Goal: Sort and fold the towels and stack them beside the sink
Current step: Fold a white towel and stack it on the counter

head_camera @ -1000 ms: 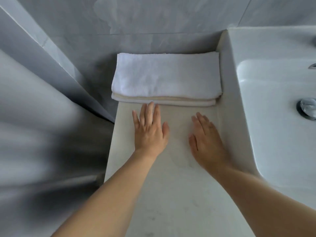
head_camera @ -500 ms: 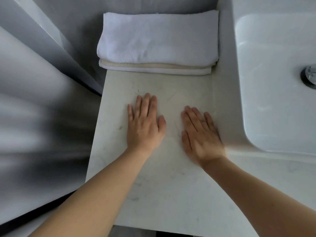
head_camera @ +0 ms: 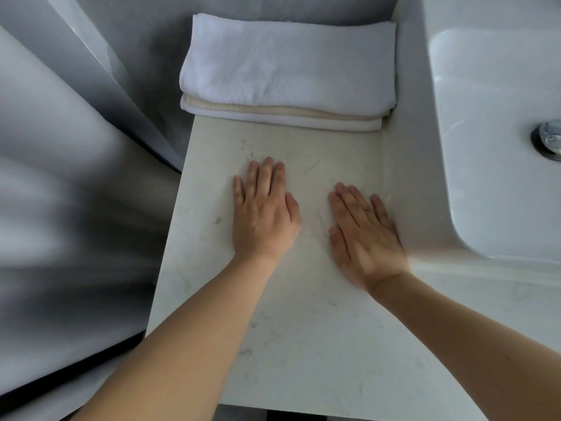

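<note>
Two hands lie palm-down on the pale marble countertop (head_camera: 303, 344). The left hand (head_camera: 262, 214) is flat, fingers straight and close together, thumb slightly out to its right. The right hand (head_camera: 362, 235) is flat too, fingers straight and a little fanned, its outline somewhat blurred at the wrist; its outer edge lies just beside the raised wall of the white sink (head_camera: 485, 147). Neither hand holds anything. The two are apart, with a strip of bare stone between them.

Beyond both sets of fingertips, well apart from them at the far end of the counter, sits one stack of folded towels. Three layers can be counted along its near edge: a white towel (head_camera: 288, 62) on top, a cream towel (head_camera: 273, 110) showing as a thin band under it, and a white bottom towel (head_camera: 303, 120) under that. Whether the lower two layers are separate towels or folds of one I cannot tell. The stack's right end touches or nearly touches the sink's outer wall.

To the right of the right hand, inside the basin, one chrome drain fitting (head_camera: 549, 139) shows at the picture's edge. To the left of the left hand, past the counter's edge, are grey tiled surfaces (head_camera: 76, 177), blurred.
</note>
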A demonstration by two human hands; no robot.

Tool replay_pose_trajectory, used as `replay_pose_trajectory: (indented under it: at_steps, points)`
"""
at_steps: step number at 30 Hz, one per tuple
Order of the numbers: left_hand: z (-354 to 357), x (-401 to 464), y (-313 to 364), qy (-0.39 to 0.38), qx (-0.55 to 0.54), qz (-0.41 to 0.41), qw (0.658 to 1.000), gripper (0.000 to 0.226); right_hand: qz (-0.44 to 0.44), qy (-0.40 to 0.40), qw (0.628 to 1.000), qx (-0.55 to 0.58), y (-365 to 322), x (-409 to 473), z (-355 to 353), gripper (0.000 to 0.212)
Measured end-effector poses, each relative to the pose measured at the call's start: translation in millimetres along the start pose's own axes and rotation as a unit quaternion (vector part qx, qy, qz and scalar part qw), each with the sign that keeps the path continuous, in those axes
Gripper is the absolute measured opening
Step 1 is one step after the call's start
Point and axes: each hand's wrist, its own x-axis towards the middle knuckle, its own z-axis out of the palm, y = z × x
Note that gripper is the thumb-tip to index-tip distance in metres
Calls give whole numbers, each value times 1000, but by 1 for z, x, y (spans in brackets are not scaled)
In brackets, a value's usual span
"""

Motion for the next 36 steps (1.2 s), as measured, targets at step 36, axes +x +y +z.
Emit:
replay_pose_trajectory:
  at_steps: [36]
  points:
    - [44, -179, 292, -28, -134, 300, 944, 44, 192, 183, 959, 97, 247, -270, -39, 56]
